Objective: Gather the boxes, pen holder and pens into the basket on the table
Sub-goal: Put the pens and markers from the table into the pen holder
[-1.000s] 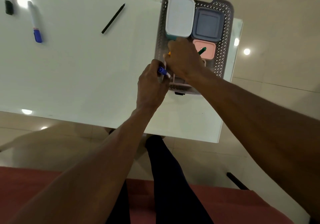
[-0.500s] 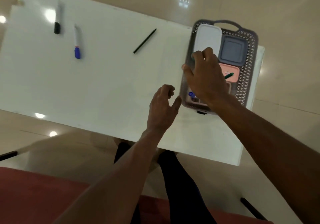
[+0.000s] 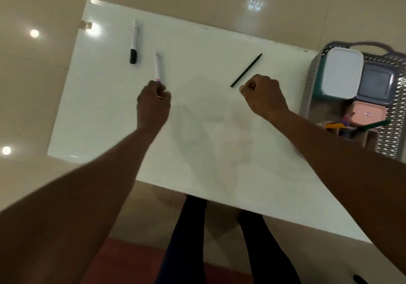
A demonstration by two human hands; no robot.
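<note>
1. Head view shows the left hand (image 3: 153,102) curled over the capped near end of a white marker (image 3: 157,68), fingers closing round the blue tip; whether the marker has left the table (image 3: 197,140) I cannot tell.
2. Beyond that hand, a second white marker with a black cap (image 3: 134,41) lies alone on the table's far left, touched by nothing.
3. To the right, the right hand (image 3: 263,95) is drawn into a loose fist just beside the near end of a thin dark pen (image 3: 246,70). It looks about to pinch the pen, but the fingertips are hidden and I cannot tell whether they touch it.
4. Farther right, at the table's end, stands the grey perforated basket (image 3: 312,81). Inside it sit a white-lidded box (image 3: 341,74), a grey box (image 3: 376,81) next to it and a small pink box (image 3: 369,113) nearer the person.
5. At the basket's near end stands the pen holder (image 3: 371,139), partly behind the right forearm, with a green pen (image 3: 373,125) and a yellow-tipped one (image 3: 335,125) already sticking out.
6. Judged from this, the boxes and holder are gathered; three writing tools on the table remain, two of them being reached for, and the black-capped marker will need a later trip.
</note>
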